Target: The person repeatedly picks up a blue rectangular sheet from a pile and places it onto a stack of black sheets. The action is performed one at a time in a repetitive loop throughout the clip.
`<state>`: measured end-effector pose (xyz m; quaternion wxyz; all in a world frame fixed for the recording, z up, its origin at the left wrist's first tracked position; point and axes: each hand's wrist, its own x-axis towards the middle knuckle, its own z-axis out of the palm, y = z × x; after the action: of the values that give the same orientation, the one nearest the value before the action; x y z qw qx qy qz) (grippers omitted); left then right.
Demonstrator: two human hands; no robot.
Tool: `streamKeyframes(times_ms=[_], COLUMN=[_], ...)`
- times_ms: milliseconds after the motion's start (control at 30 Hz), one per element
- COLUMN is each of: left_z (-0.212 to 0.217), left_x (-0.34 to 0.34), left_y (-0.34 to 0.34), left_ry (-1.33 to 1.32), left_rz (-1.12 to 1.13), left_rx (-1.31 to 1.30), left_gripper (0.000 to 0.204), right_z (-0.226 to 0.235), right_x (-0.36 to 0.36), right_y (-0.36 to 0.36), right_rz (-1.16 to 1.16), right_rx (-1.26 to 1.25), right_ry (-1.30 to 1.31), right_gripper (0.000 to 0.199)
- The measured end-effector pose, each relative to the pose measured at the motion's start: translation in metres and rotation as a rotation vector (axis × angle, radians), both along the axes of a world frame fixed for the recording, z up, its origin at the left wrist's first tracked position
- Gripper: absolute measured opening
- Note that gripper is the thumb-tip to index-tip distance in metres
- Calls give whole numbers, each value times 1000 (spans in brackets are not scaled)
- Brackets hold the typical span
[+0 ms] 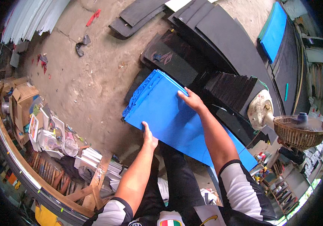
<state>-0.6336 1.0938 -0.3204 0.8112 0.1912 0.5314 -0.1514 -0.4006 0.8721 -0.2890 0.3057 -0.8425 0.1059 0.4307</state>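
Observation:
A stack of bright blue sheets (169, 116), foam-like with ragged cut edges at its far left end, lies slanted across the middle in front of me. My left hand (149, 138) grips its near edge, thumb on top and fingers hidden below. At the far edge, my right hand (192, 101) has its thumb pressed on the top sheet; its other fingers wrap over the side. Under and behind the blue stack are black sheets (180, 60), some with scribbled marks.
Large black sheets (225, 34) are piled beyond. A dusty fan (300, 130) stands on the right, near a pile of black pieces (229, 90). On the left, a wood-edged bench (41, 188) holds a cardboard box (24, 100) and clutter. Scraps (81, 46) litter the concrete floor.

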Motion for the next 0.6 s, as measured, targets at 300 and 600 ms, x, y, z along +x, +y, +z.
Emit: streamKeyframes(times_ms=[300, 600], left_z=[29, 61], left_x=[36, 138], left_y=[9, 83], left_ry=[432, -92], left_rz=[-391, -1249], left_rx=[822, 1439], left_gripper=[113, 116], right_z=[6, 6], right_x=[9, 13], right_y=[1, 4], right_rz=[-56, -70], right_rx=[15, 48], right_ry=[48, 16], right_gripper=[102, 103])
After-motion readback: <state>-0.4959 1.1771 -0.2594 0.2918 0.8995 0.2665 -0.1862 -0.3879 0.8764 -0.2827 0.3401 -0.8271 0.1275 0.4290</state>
